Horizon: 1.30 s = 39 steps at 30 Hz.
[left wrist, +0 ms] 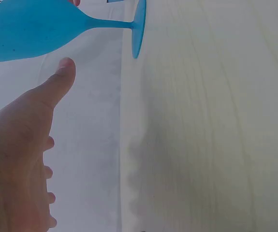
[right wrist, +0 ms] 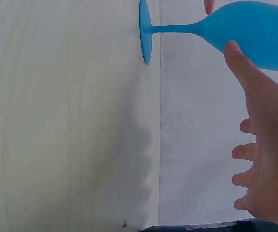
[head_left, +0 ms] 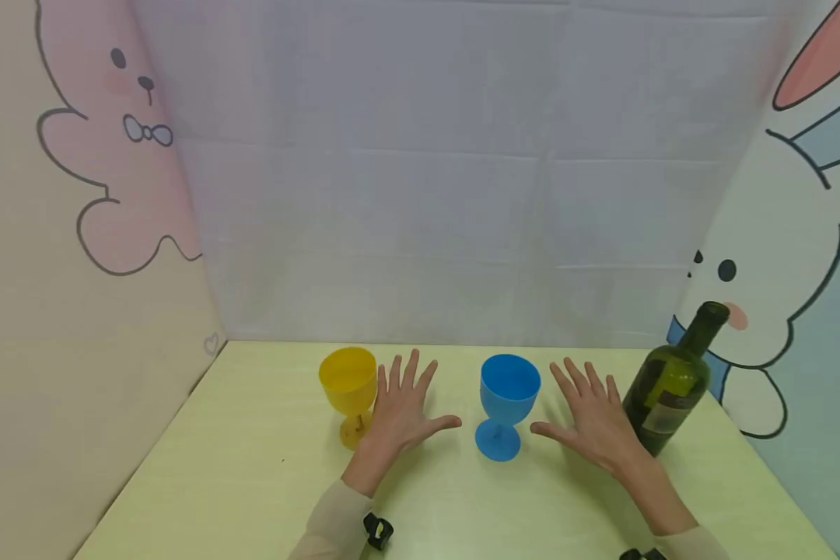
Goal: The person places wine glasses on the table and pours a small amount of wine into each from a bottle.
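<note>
A blue plastic goblet [head_left: 509, 393] stands upright on the table between my two hands. To its left my left hand [head_left: 402, 408] is held with fingers spread and straight, holding nothing. It overlaps the edge of a yellow goblet [head_left: 348, 385] in the head view. On the other side, my right hand [head_left: 591, 420] has its fingers fanned out and its thumb pointing toward the blue goblet. A green glass wine bottle [head_left: 672, 381] with a pale label stands just right of that hand, its lower part partly behind the hand. Both wrist views show the blue goblet [left wrist: 42, 26] beyond the thumb.
The pale yellow table [head_left: 252, 498] meets a white cloth backdrop [head_left: 420, 194] at its far edge. Side panels carry a pink cartoon bear [head_left: 133, 179] on the left and a white cartoon rabbit [head_left: 763, 233] on the right. Dark wrist straps show at both sleeves.
</note>
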Each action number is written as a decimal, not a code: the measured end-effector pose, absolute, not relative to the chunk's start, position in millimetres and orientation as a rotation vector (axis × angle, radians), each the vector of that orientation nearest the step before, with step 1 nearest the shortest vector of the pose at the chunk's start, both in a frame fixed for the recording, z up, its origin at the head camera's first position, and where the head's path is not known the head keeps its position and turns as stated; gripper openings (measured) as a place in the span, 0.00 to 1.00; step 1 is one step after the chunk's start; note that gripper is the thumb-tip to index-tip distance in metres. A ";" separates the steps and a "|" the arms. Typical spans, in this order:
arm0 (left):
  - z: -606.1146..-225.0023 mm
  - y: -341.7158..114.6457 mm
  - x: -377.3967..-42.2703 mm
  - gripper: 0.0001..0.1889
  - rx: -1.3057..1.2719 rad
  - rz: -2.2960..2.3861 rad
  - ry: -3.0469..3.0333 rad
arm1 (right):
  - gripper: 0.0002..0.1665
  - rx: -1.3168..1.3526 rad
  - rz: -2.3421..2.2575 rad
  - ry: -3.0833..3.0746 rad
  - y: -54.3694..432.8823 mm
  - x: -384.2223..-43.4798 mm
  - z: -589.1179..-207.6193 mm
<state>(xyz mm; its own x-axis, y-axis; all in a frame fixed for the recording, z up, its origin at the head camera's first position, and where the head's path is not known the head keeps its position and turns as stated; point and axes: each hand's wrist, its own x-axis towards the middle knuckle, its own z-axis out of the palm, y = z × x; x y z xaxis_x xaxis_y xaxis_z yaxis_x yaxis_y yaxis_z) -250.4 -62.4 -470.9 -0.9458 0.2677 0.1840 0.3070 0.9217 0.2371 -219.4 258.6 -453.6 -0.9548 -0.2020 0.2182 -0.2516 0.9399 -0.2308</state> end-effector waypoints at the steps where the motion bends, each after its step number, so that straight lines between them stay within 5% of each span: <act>1: -471.1 -62.9 -250.0 0.54 -0.439 -0.393 -2.937 | 0.64 0.338 0.382 -2.907 258.4 -219.5 -454.0; 18: -462.5 -68.6 -248.6 0.48 -0.493 -0.627 -2.899 | 0.57 0.391 0.328 -2.821 256.2 -215.8 -445.6; 30: -443.5 -55.4 -233.8 0.38 -0.584 -1.258 -2.743 | 0.31 0.532 0.391 -2.470 265.7 -197.3 -430.6; 39: -436.0 -35.5 -220.7 0.35 -0.605 -1.476 -2.661 | 0.21 0.531 0.436 -2.373 274.3 -175.3 -413.8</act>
